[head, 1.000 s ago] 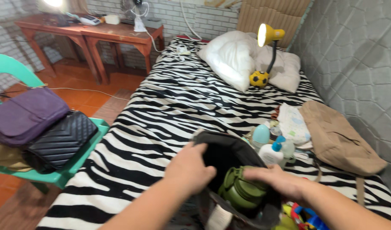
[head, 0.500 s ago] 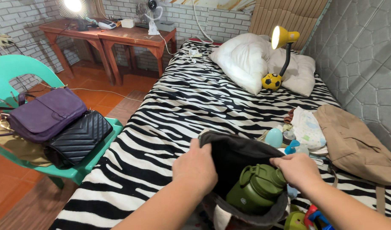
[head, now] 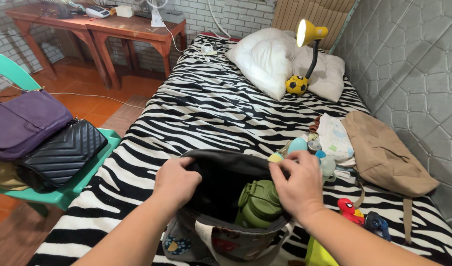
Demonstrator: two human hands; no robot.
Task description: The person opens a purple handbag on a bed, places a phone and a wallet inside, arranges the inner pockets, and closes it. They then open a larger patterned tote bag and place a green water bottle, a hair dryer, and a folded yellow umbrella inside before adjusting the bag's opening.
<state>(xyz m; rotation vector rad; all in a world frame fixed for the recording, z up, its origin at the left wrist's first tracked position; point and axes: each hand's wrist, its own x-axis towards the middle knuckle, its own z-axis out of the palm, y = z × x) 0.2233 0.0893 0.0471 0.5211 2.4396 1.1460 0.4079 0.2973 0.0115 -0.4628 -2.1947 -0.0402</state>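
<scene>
1. Dark fabric bag with a patterned outer pocket (head: 221, 241): judge it soft and floppy, so the mouth will likely sag shut unless you keep the rim spread. Take hold at the rim hem on both sides, where the cloth is doubled.
2. Olive-green plastic flask with a carry loop (head: 259, 203) stands inside the bag's right half; it looks rigid, smooth and probably the heaviest item, so grip its lid loop or body, not the cloth beneath.
3. Your left hand (head: 176, 183) is curled over the bag's left rim, fingers pinching the fabric; your right hand (head: 298, 184) grips the right rim just above the flask, fingers bent, not spread.
4. The bag sits on the zebra-striped bedsheet (head: 196, 113), near the bed's foot edge.
5. Just beyond your right hand lie pastel baby bottles (head: 299, 145), a tan canvas bag (head: 388, 152) and a red toy figure (head: 348, 207).
6. Well apart on the left, a green plastic chair (head: 68, 194) holds a purple handbag (head: 24, 120) and a black quilted one (head: 61, 155).
</scene>
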